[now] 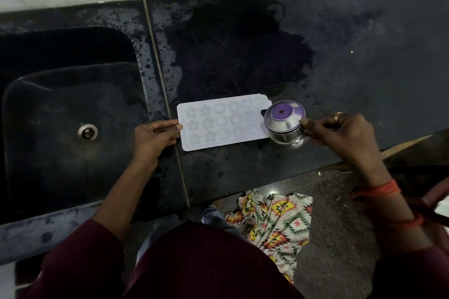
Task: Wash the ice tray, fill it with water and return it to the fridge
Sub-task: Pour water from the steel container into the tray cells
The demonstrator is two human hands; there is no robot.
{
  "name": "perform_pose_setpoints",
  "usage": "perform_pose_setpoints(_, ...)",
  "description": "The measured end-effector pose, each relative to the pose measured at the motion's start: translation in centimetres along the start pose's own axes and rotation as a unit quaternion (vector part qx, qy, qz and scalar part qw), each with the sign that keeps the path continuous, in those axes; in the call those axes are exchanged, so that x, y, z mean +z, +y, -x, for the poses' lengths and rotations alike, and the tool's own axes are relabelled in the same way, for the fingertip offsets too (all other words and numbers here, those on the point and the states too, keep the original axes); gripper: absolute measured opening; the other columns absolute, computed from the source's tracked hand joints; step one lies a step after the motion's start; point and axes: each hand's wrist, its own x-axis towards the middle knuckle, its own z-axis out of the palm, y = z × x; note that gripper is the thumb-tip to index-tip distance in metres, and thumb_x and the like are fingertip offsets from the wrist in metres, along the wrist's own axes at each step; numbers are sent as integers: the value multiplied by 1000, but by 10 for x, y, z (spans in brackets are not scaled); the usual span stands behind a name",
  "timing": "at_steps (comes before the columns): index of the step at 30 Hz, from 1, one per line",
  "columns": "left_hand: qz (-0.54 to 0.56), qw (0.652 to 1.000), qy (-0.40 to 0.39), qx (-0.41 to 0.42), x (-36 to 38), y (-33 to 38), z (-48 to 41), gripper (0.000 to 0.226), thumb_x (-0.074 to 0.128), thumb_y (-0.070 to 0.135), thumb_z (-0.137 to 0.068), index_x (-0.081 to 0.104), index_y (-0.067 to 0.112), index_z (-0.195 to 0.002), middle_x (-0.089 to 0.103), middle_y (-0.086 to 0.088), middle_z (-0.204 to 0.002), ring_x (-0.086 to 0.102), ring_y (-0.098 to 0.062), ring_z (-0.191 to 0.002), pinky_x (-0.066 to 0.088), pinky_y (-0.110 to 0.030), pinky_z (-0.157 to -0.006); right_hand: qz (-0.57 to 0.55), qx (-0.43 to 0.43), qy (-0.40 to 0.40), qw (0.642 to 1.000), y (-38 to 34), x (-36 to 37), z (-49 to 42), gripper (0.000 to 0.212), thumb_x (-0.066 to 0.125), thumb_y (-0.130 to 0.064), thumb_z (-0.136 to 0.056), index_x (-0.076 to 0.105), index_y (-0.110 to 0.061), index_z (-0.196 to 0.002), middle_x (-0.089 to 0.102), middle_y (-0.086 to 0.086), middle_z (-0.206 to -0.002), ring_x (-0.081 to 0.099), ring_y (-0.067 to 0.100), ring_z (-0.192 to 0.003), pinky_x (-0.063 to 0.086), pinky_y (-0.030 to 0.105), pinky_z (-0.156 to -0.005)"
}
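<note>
Filling step, by my judgement: ice tray lies flat on the surface near its front edge, just right of the sink. Left grip pinches the tray's left end. Right grip is clamped on a small steel pot, held at the tray's right end. Water in the cells: cannot tell. Next move calls for a slow tilt, cell by cell, tray kept level.

Dark counter w/ wet patch; white ice tray flat nr front edge, sink inset L.
</note>
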Motion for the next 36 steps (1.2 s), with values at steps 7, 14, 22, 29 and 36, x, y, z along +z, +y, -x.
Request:
perform_pose_setpoints(7, 12, 999, -8, -43, 2, -1, -2, 12, 76, 10, -89, 74, 8, -101, 77, 3, -68, 73, -5, -61, 57, -17, -56, -41, 9, 8, 999, -5, 1, -2, 31, 75, -55, -80, 79, -25, -74, 74, -9, -65, 73, 5, -66, 59, 32, -74)
perform_pose_setpoints(14, 11, 999, -9, -45, -1, -4, -3, 16, 78, 11, -88, 76, 6, -103, 78, 1, -77, 75, -7, -66, 59, -18, -60, -49, 12, 21, 999, -12, 2, -11, 33, 76, -56, -80, 80, -23, -75, 75, -8, -67, 74, 8, -71, 61, 46, -82)
perform_pose_setpoints(22, 16, 999, 0, -51, 1, -3, -1, 8, 78, 13, -88, 76, 13, -96, 77, 7, -70, 74, -4, -65, 59, -19, -64, -16, -3, 25, 1000, -17, 5, -19, 34, 75, -57, -81, 80, -24, -77, 74, -7, -68, 72, 8, -70, 61, 42, -79)
perform_pose_setpoints(29, 16, 999, 1, -45, 2, -4, -1, 8, 79, 14, -88, 77, 14, -95, 77, 7, -69, 73, -4, -65, 58, -21, -67, 0, -2, 21, 1000, -19, 3, -20, 34, 75, -56, -81, 80, -22, -79, 73, -8, -66, 72, 5, -69, 60, 35, -77)
perform_pose_setpoints(36, 15, 999, 2, -45, 1, -3, -1, 8, 79, 14, -88, 76, 13, -96, 77, 8, -68, 73, -3, -63, 58, -20, -64, -16, -6, 19, 1000, -19, 1, -20, 36, 76, -57, -80, 80, -22, -79, 75, -6, -71, 74, 11, -71, 61, 47, -78)
